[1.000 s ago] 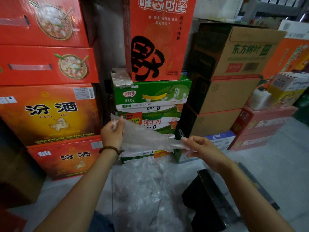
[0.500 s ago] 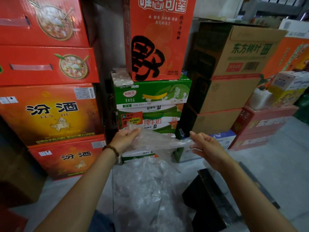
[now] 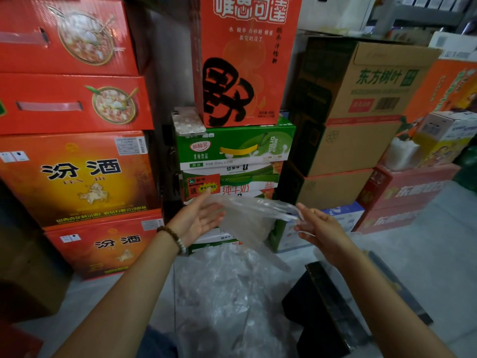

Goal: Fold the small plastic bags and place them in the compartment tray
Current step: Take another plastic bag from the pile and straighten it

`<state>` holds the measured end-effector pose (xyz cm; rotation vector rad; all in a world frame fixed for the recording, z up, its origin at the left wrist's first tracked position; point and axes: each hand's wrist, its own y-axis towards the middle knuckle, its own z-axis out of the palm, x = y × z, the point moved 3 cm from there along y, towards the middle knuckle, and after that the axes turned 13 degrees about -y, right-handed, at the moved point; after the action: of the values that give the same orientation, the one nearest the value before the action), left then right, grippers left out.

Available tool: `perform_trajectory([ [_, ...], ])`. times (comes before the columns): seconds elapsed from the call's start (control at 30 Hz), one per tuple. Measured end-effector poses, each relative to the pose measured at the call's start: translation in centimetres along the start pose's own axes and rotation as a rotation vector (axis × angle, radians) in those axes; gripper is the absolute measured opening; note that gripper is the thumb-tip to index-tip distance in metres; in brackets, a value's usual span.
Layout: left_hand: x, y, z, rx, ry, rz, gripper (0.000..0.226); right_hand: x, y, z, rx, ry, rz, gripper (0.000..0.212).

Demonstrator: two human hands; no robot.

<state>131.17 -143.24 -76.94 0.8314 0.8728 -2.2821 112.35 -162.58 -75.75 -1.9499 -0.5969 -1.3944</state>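
- Clear thin plastic bag [image 3: 247, 215]: held in the air between the two hands, in front of the green milk cartons [image 3: 232, 148] and above the heap of loose clear plastic bags [image 3: 227, 293] on the floor. It is stretched roughly level, probably to flatten the film before a fold.
- Left hand [image 3: 198, 219]: the palm is turned up and the fingers [image 3: 211, 202] are straight and slightly spread, gripping nothing. The bag's left edge lies against the fingertips, so the hand appears to act as a flat support.
- Right hand [image 3: 320, 226]: the fingertips [image 3: 300, 215] and thumb are closed in a narrow pinch on the bag's gathered right end, which draws the film taut towards that side.
- Bag relative to fingers: the film spans the gap from the left fingertips to the right pinch. Its loose body sags below that line, with one corner trailing down towards the heap.
- Black rectangular tray [image 3: 322, 293]: stands on the floor beneath the right forearm, well apart from the bag. Its compartments cannot be made out.
- Stage (judgement): the bag is still being spread, the fold is unfinished and nothing is yet placed.
- Surroundings: red and orange printed cartons [image 3: 77, 177] are stacked at left, and a brown beaded bracelet [image 3: 170, 235] sits on the left wrist.
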Motion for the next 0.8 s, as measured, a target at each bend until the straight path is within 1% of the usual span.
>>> perform_trajectory([
  [0.07,0.3,-0.3,0.1,0.015,0.039,-0.027,0.030,0.1,0.1,-0.2,-0.024,-0.002,-0.015,0.025],
  [0.13,0.2,-0.1,-0.3,-0.059,0.037,0.014,0.027,0.3,0.0,-0.2,-0.021,-0.027,-0.031,0.026],
  [0.27,-0.2,0.1,-0.7,-0.129,-0.147,0.054,0.010,0.3,0.0,-0.2,-0.002,-0.059,-0.077,0.030],
  [0.3,-0.2,0.0,-0.7,-0.137,-0.169,0.049,0.009,0.2,0.0,-0.2,0.016,-0.064,-0.083,0.034],
  [0.4,-0.2,-0.1,-0.7,-0.174,-0.186,0.042,0.015,0.1,0.0,0.0,0.080,-0.103,-0.088,0.056],
  [0.47,-0.3,-0.1,-1.0,-0.203,-0.176,0.065,0.016,0.1,0.0,0.0,0.096,-0.124,-0.099,0.061],
  [0.53,-0.3,-0.1,-1.2,-0.224,-0.132,0.087,0.016,0.3,-0.3,0.2,0.090,-0.112,-0.108,0.058],
  [0.6,-0.4,0.0,-1.4,-0.238,-0.057,0.103,0.020,0.4,-0.4,0.3,0.092,-0.125,-0.101,0.045],
  [0.7,-0.7,0.2,-1.8,-0.288,0.074,0.170,0.030,0.2,-0.4,0.3,0.157,-0.147,-0.093,0.030],
  [0.73,-0.8,0.2,-1.7,-0.301,0.110,0.200,0.032,0.1,-0.4,0.3,0.161,-0.150,-0.083,0.029],
  [0.8,-1.0,0.1,-1.6,-0.318,0.147,0.249,0.032,-0.4,-0.1,0.1,0.134,-0.113,-0.032,0.040],
])
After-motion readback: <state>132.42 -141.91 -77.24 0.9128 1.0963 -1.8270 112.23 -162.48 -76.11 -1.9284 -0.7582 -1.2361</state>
